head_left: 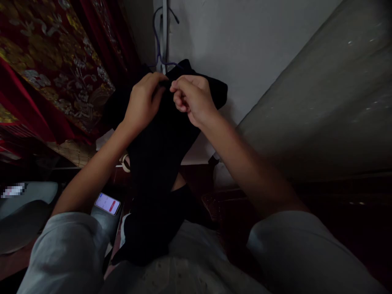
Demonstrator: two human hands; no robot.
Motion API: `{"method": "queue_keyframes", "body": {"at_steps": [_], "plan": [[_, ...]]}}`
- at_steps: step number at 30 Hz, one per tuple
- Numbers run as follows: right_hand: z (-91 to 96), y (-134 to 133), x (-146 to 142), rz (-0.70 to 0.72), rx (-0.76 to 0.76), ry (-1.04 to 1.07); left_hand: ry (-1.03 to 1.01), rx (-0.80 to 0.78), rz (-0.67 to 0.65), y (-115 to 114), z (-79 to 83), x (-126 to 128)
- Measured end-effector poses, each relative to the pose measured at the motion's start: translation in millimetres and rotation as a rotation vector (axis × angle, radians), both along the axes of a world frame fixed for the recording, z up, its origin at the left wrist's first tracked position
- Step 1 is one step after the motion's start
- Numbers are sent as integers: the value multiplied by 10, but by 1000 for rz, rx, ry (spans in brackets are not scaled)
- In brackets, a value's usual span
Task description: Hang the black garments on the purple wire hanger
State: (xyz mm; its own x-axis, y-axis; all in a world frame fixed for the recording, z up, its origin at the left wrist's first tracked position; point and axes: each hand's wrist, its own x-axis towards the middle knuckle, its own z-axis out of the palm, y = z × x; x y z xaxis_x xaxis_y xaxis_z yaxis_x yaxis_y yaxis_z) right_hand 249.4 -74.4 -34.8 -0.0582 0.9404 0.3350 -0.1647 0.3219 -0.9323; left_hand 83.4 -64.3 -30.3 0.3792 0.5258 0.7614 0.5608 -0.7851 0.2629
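A black garment hangs in front of me on a thin purple hanger, its folds hard to make out in the dim light. At its upper part, just below the hanger, my left hand is closed, with the fingertips and thumb on the dark cloth. Close by on the right, my right hand is curled with thumb and forefinger pinched together before the garment. Whatever lies in that pinch is too small or dark to see. The two hands are slightly apart.
A grey metal bar runs down the pale wall behind the hanger. Red and gold patterned cloth hangs at left. A lit phone lies at lower left. A large greyish sheet-like surface slants across the right.
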Motion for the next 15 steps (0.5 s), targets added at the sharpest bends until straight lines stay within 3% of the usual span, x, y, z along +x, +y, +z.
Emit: {"method": "queue_keyframes", "body": {"at_steps": [4, 11, 13, 15], "plan": [[-86, 36, 5, -92, 73, -98, 86, 9, 14, -6, 124, 32], [-399, 167, -193, -143, 123, -246, -138, -30, -10, -114, -121, -60], [-509, 193, -222, -117, 87, -320, -227, 41, -42, -112, -114, -56], [-659, 206, -230, -78, -4, -423, -356, 200, -74, -83, 4, -94]]}}
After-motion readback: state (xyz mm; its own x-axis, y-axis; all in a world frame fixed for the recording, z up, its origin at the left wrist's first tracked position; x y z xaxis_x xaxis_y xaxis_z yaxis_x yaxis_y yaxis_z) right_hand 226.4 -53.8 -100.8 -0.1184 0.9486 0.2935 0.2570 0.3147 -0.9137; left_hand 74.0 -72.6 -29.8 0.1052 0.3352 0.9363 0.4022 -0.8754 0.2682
